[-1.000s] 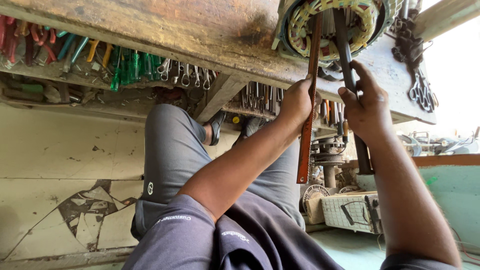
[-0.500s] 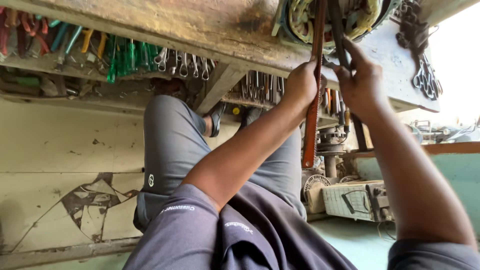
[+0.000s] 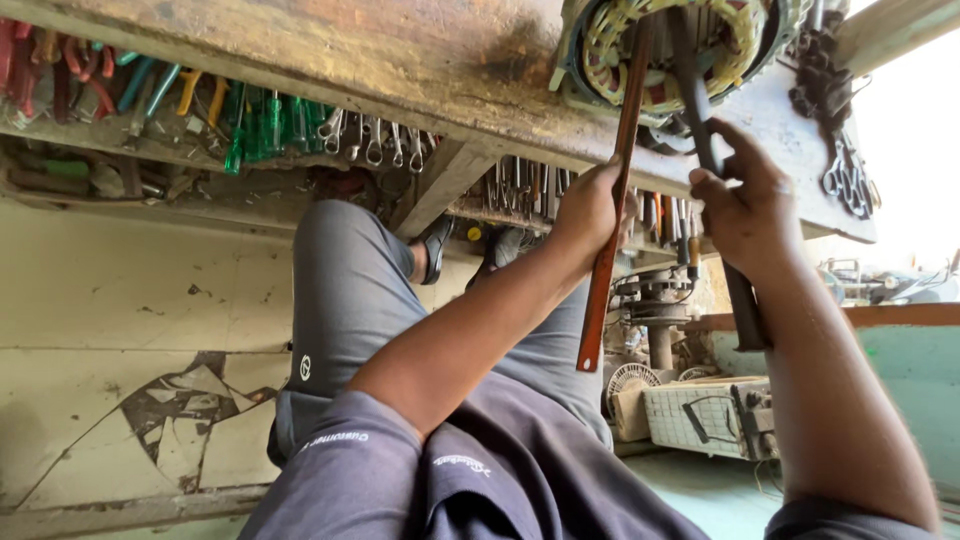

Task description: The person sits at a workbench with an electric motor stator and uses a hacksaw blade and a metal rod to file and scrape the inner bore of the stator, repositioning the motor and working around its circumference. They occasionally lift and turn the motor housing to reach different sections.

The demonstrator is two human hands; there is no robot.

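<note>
- Gripping a reddish rod (image 3: 606, 250), the left hand (image 3: 585, 210) is closed round its middle.
- The right hand (image 3: 745, 200) clamps a dark bar (image 3: 712, 170) just beside it.
- Both tools reach into the wound coil (image 3: 665, 50) above the hands.

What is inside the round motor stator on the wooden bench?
Inside the round motor stator, a ring of yellowish wound coils shows. A reddish-brown rod, held by the left hand, and a dark bar, held by the right hand, reach into it. Their tips are hidden.

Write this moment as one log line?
left hand: grips brown rod | right hand: grips dark bar | both tips in wound coil
</note>
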